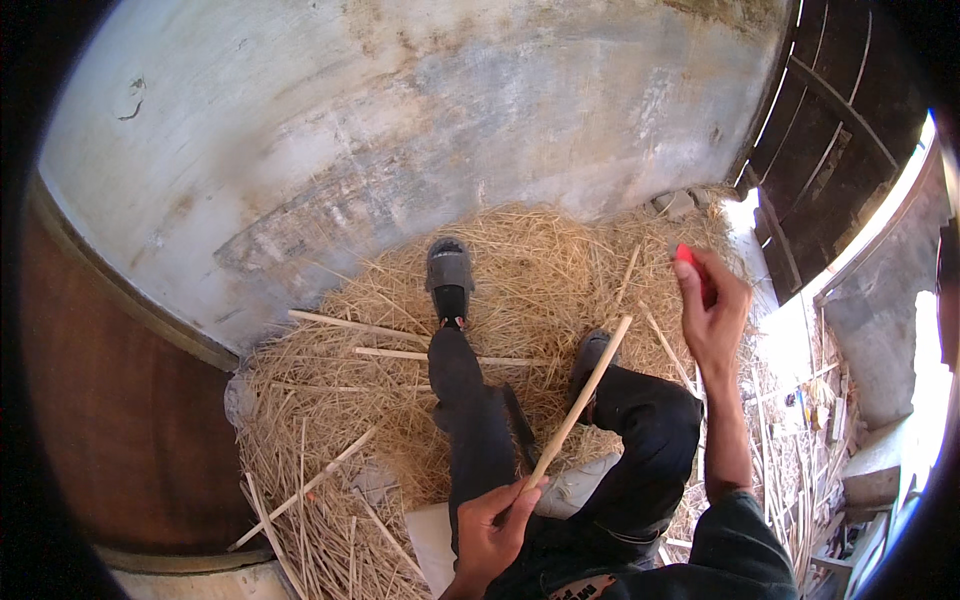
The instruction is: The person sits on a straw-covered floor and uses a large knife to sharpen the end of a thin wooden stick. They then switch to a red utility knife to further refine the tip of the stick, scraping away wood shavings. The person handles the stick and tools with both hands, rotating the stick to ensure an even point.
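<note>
My left hand (492, 535), low in the middle, is closed round the lower end of a peeled wooden stick (588, 395). The stick slants up and to the right across my right shoe. Raised at the right, my right hand (718, 310) is closed on a small red object (685, 256), mostly hidden by the fingers; its kind I cannot make out. Hand and stick are apart. Between my legs lies a long dark blade-like tool (519, 425), partly covered by my left leg.
Straw and thin shavings (530, 260) cover the ground around my shoes. Several pale sticks (310, 490) lie at the left. A stained wall (420, 130) stands ahead, a brown panel (130, 400) at the left, a dark plank door (820, 130) at the far right.
</note>
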Motion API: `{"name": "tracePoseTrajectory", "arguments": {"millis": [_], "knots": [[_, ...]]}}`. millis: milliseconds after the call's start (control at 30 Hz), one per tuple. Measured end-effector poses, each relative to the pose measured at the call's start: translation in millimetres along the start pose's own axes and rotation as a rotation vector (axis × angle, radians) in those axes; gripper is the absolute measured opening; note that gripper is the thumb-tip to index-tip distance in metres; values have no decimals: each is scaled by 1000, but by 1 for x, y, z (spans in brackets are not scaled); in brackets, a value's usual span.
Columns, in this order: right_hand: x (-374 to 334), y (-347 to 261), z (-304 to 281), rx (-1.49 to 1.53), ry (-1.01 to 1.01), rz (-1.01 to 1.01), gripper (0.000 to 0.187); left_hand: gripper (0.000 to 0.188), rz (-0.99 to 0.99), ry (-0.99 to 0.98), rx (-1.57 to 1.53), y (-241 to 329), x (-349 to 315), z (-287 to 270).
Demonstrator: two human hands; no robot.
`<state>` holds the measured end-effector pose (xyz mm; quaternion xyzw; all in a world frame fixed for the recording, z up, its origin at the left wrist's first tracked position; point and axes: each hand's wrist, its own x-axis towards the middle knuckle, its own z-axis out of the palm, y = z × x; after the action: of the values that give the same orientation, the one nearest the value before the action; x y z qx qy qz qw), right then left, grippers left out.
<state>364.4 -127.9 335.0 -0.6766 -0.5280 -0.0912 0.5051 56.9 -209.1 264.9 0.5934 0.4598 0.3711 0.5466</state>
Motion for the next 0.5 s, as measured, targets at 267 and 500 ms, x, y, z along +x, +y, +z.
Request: {"name": "tracePoseTrajectory", "arguments": {"millis": [267, 500], "knots": [[-13, -13, 5, 302, -261, 91, 29, 28, -191, -17, -243, 2, 22, -16], [-31, -39, 18, 618, -509, 182, 28, 31, -233, -107, -293, 19, 31, -14]]}}
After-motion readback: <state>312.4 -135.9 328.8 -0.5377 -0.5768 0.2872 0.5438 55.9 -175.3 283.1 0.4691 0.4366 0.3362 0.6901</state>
